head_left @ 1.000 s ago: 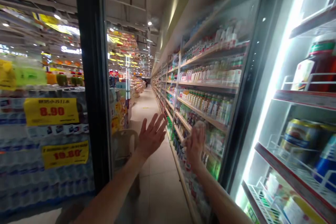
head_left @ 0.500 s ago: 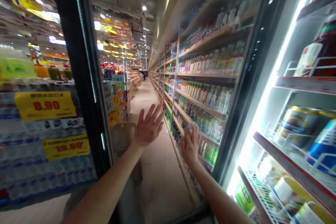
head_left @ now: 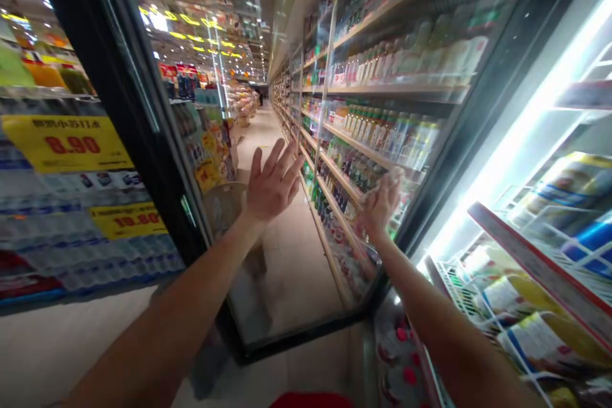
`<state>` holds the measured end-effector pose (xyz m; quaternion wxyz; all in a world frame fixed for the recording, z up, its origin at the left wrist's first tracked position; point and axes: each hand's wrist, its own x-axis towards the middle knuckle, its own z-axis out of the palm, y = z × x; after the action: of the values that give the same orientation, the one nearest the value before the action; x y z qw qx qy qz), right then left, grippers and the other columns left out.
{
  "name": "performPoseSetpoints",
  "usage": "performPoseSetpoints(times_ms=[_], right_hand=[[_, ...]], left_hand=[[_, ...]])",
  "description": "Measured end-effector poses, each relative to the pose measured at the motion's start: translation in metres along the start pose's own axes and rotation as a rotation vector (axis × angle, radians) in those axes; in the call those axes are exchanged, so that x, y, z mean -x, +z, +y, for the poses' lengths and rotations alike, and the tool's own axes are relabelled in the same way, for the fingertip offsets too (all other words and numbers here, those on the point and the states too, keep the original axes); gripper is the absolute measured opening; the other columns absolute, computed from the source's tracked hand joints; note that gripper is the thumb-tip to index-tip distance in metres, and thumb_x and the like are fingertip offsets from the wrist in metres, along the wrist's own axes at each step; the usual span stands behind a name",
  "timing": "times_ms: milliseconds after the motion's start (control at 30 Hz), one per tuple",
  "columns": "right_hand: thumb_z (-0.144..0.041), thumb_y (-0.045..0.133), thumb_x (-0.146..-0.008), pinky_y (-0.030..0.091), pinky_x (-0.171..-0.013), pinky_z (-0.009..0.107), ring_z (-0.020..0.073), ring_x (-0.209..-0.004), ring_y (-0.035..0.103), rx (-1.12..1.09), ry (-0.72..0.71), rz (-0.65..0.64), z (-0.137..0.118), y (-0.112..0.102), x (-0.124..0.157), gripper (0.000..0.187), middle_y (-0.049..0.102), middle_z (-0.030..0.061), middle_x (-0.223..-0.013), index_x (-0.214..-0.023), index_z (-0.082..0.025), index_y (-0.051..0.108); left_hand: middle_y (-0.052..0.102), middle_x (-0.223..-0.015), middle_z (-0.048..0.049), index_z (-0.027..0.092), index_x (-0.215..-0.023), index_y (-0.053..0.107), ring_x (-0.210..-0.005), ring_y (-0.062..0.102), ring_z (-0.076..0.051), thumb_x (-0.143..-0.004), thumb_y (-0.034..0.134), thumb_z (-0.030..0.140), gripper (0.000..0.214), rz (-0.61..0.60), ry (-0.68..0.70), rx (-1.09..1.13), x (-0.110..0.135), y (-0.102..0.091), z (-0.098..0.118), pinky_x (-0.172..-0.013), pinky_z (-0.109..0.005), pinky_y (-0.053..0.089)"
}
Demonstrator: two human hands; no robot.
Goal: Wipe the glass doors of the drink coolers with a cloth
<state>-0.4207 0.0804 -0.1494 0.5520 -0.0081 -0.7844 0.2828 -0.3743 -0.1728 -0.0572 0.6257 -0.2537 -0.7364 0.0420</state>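
Note:
A glass cooler door [head_left: 306,331] with a black frame stands swung open in front of me. My left hand [head_left: 272,182] lies with fingers spread against its pane, holding nothing. On the same pane, toward the frame's right side, is my right hand [head_left: 380,207], with its fingers pressed over a pale crumpled cloth [head_left: 396,177]. The cloth is blurred and partly covered by the fingers.
Lit cooler shelves with wire racks and yellow-and-white packs [head_left: 549,344] stand at the right. Bottles with red caps [head_left: 401,357] sit low beside the door. Left are stacked bottled drinks under yellow price signs [head_left: 67,143]. Through the glass appear an aisle and bottle shelves.
My right hand has moved right across the pane, toward the frame, with the cloth. My left hand stays spread on the glass. The view has tilted down, and the door's lower edge now shows.

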Motion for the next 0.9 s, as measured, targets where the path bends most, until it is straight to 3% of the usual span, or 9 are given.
performPoseSetpoints(times_ms=[100, 200, 300, 433, 533, 600, 700, 767, 900], right_hand=[[-0.023, 0.043, -0.087, 0.017, -0.11, 0.053, 0.0246, -0.139, 0.02, -0.074, -0.498, -0.171, -0.057, 0.012, 0.052, 0.041, 0.041, 0.0088, -0.142, -0.128, -0.025, 0.049], [-0.021, 0.048, -0.087, 0.018, -0.111, 0.049, 0.0217, -0.133, 0.034, -0.117, -0.654, -0.202, -0.093, 0.016, 0.064, 0.033, 0.054, 0.0029, -0.131, -0.117, -0.031, 0.057], [-0.026, 0.039, -0.092, 0.031, -0.106, 0.04, 0.0188, -0.125, 0.044, -0.173, -0.588, -0.233, -0.111, 0.008, 0.021, 0.035, 0.057, 0.005, -0.126, -0.123, -0.025, 0.053], [-0.035, 0.024, -0.094, 0.037, -0.105, 0.036, 0.0173, -0.129, 0.039, -0.26, -0.599, -0.334, -0.127, -0.009, -0.05, 0.053, 0.042, 0.0086, -0.139, -0.142, -0.013, 0.026], [-0.044, 0.027, -0.093, 0.034, -0.108, 0.041, 0.0197, -0.132, 0.035, -0.268, -0.806, -0.436, -0.118, -0.024, -0.085, 0.057, 0.037, 0.0098, -0.142, -0.141, -0.013, 0.029], [-0.05, 0.034, -0.09, 0.027, -0.11, 0.047, 0.0226, -0.135, 0.029, -0.185, -0.921, -0.411, -0.102, -0.034, -0.107, 0.059, 0.033, 0.0107, -0.145, -0.137, -0.015, 0.036], [-0.047, 0.031, -0.091, 0.014, -0.11, 0.054, 0.0238, -0.141, 0.014, -0.021, -0.73, -0.135, -0.08, -0.04, -0.142, 0.057, 0.023, 0.0128, -0.15, -0.138, -0.016, 0.034], [-0.043, 0.026, -0.093, 0.011, -0.11, 0.055, 0.0231, -0.141, 0.011, 0.015, -0.548, 0.04, -0.074, -0.036, -0.158, 0.055, 0.021, 0.0154, -0.151, -0.14, -0.015, 0.031], [-0.038, 0.025, -0.093, 0.013, -0.11, 0.05, 0.021, -0.14, 0.016, -0.017, -0.452, 0.162, -0.075, -0.024, -0.163, 0.052, 0.027, 0.015, -0.149, -0.138, -0.015, 0.037]], left_hand=[[0.04, -0.143, -0.0059, 0.024, -0.133, 0.041, -0.139, 0.02, -0.019, -0.089, 0.043, 0.025, 0.043, -0.034, -0.027, 0.069, 0.002, -0.003, -0.001, -0.116, -0.045, 0.006], [0.041, -0.142, -0.0089, 0.022, -0.135, 0.035, -0.138, 0.026, -0.019, -0.091, 0.035, 0.024, 0.044, -0.029, -0.07, 0.157, 0.003, -0.011, 0.007, -0.114, -0.046, 0.016], [0.037, -0.144, -0.0119, 0.019, -0.141, 0.019, -0.138, 0.026, -0.02, -0.092, 0.031, 0.029, 0.052, 0.001, 0.016, 0.35, -0.003, -0.014, 0.025, -0.11, -0.042, 0.027], [0.029, -0.148, -0.0142, 0.012, -0.143, 0.011, -0.141, 0.013, -0.022, -0.093, 0.021, 0.041, 0.059, 0.03, -0.007, 0.378, -0.023, -0.002, 0.039, -0.113, -0.045, 0.021], [0.029, -0.149, -0.012, 0.014, -0.142, 0.021, -0.141, 0.008, -0.024, -0.092, 0.024, 0.049, 0.061, -0.046, -0.021, 0.23, -0.031, 0.01, 0.041, -0.114, -0.047, 0.015], [0.032, -0.148, -0.0097, 0.017, -0.141, 0.026, -0.141, 0.009, -0.023, -0.092, 0.033, 0.044, 0.056, -0.098, 0.014, 0.149, -0.031, 0.014, 0.043, -0.115, -0.046, 0.014], [0.037, -0.145, -0.0066, 0.019, -0.14, 0.031, -0.141, 0.014, -0.021, -0.092, 0.038, 0.027, 0.049, -0.104, 0.065, 0.016, -0.033, 0.005, 0.035, -0.116, -0.045, 0.016], [0.038, -0.145, -0.0052, 0.019, -0.138, 0.034, -0.141, 0.014, -0.021, -0.091, 0.04, 0.026, 0.048, -0.063, 0.063, -0.075, -0.041, -0.013, 0.013, -0.116, -0.043, 0.017], [0.015, -0.154, -0.0044, 0.02, -0.141, 0.027, -0.141, 0.008, -0.028, -0.089, 0.049, 0.032, 0.058, 0.16, -0.215, -0.205, -0.065, -0.057, -0.043, -0.117, -0.047, 0.013]])
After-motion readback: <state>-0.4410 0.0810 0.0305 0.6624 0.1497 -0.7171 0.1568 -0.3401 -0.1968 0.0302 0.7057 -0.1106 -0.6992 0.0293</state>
